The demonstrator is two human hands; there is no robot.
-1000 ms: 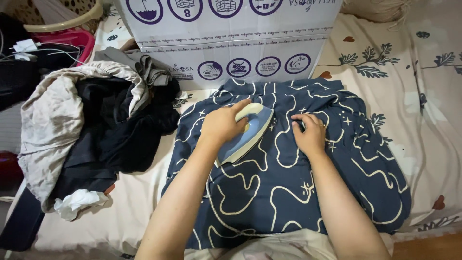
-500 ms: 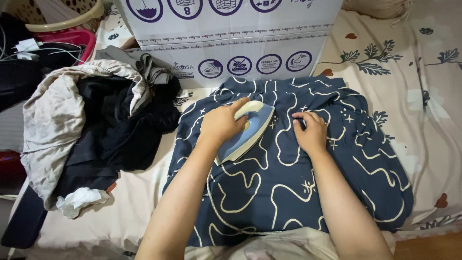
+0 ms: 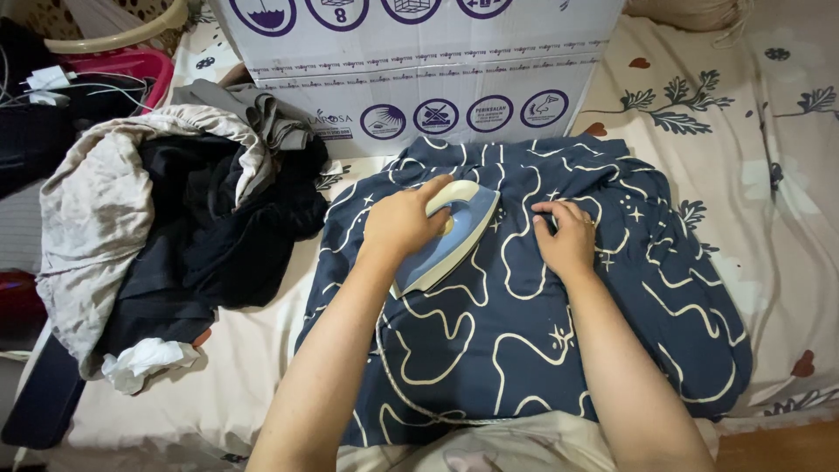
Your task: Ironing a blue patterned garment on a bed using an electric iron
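Iron (image 3: pixel 450 240) handle hidden under left hand (image 3: pixel 402 223).

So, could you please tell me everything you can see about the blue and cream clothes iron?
The blue and cream clothes iron has a pale blue plastic-looking body, a cream handle and a cream lower edge. It lies soleplate down on the dark blue garment with cream squiggle lines, tip pointing up and right. The left hand grips its handle; the right hand presses the fabric just beside it, apart from it. A pale cord trails from its rear across the garment.

Bare forearms, sleeveless — ring on right grip (image 3: pixel 566 240)
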